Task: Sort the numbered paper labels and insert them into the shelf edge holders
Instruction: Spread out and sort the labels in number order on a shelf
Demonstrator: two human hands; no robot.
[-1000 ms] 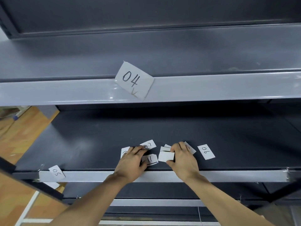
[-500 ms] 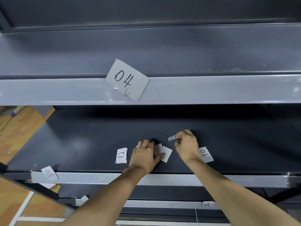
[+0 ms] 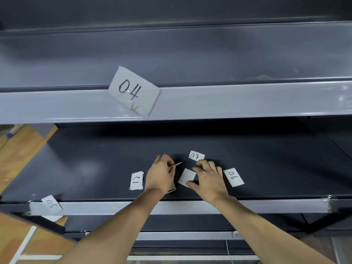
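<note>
Partly done: labels 04 and 05 sit at shelf edges; 12, 08, 06 lie loose. Left hand pinches one slip; right hand, fingers spread, touches blank slip.

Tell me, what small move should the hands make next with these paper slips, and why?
Probably the left hand should tip the slip it pinches flat to read it: it stands edge-on, number hidden, while labels 12, 08 and 06 lie readable on the shelf.
</note>
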